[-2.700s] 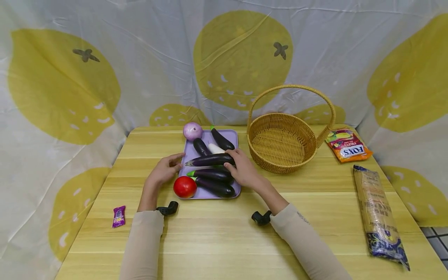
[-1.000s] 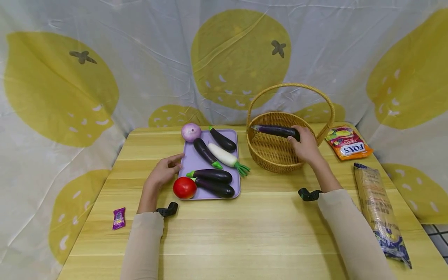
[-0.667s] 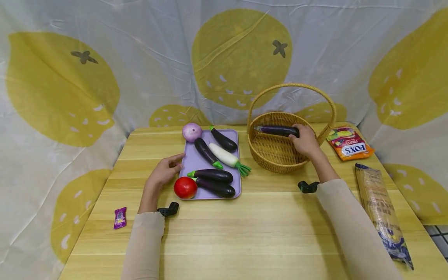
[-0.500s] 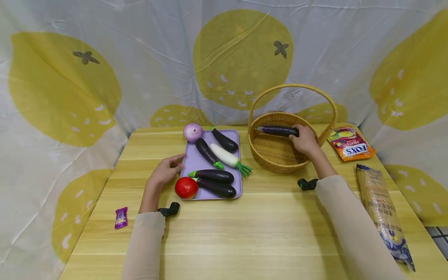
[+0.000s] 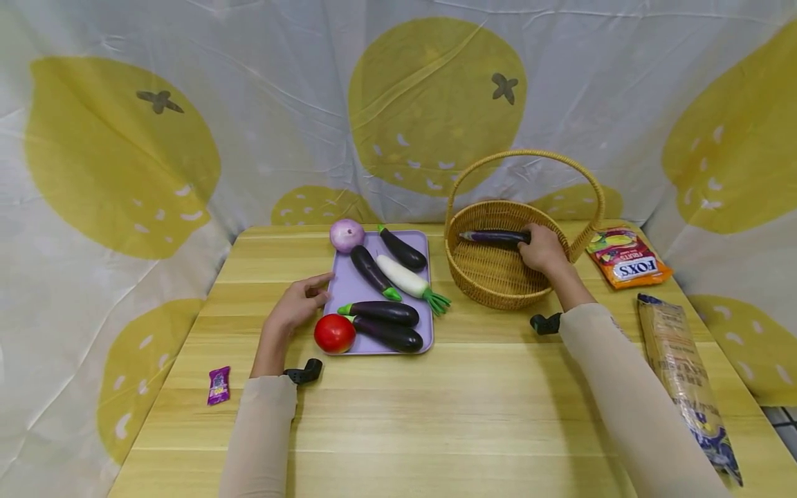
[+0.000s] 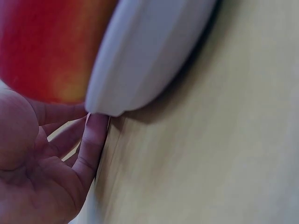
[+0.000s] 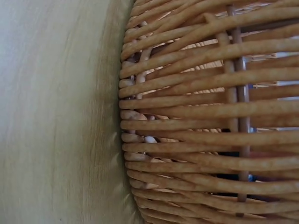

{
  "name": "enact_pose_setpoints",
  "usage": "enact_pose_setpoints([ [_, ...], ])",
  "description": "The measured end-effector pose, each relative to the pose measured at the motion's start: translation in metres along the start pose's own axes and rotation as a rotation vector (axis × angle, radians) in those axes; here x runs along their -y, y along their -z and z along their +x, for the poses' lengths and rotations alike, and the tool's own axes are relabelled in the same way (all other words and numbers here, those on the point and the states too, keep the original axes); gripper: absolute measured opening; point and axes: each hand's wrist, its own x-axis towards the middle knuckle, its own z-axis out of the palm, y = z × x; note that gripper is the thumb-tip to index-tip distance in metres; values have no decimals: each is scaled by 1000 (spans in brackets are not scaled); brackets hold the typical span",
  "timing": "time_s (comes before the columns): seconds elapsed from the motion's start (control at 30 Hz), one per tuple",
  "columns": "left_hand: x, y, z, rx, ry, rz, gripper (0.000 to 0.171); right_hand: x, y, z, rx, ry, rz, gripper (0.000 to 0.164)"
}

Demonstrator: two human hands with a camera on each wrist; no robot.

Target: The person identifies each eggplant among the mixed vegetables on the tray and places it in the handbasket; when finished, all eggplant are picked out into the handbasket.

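Observation:
My right hand (image 5: 543, 249) reaches inside the wicker basket (image 5: 476, 290) and grips one end of a dark eggplant (image 5: 492, 236) low in it. The right wrist view mostly shows the basket's woven side (image 7: 187, 112), which hides most of the hand. At the left rim of a lilac tray (image 5: 337, 287), my left hand (image 5: 295, 304) rests with loosely bent fingers touching the edge. On the tray lie several other eggplants (image 5: 382, 312) and a white radish (image 5: 401, 275) with green leaves. A tomato (image 5: 335, 334) sits at the tray's near left corner, a purple onion (image 5: 346, 236) at its far left corner.
To the basket's right lies a FOX'S candy bag (image 5: 629, 259). A long pack of noodles or pasta (image 5: 681, 373) is nearer along the right side. One small purple wrapped candy (image 5: 218, 385) is at the left. The basket's tall handle (image 5: 529, 152) arches over its opening.
My right hand has lifted an eggplant off the tray, carried it right over the basket and lowered it inside. My left hand has stayed at the tray's edge.

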Motion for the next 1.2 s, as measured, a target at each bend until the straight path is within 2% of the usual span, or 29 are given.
enact_pose_setpoints([
  [0.3, -1, 0, 0, 2, 6, 8, 50, 0, 2, -9, -20, 42, 7, 63],
  [0.63, 0, 0, -1, -8, -7, 21, 51, 4, 3, -33, -114, 145, 90, 67],
  [0.8, -3, -1, -4, -18, -24, 21, 52, 17, 3, -54, -129, 180, 178, 67],
  [1.0, -3, -1, -4, -21, -13, 17, 52, 35, -5, -72, -155, 256, 286, 59],
  [1.2, -4, -1, -4, -22, 3, 16, 52, 57, -17, -88, -191, 342, 299, 51],
])
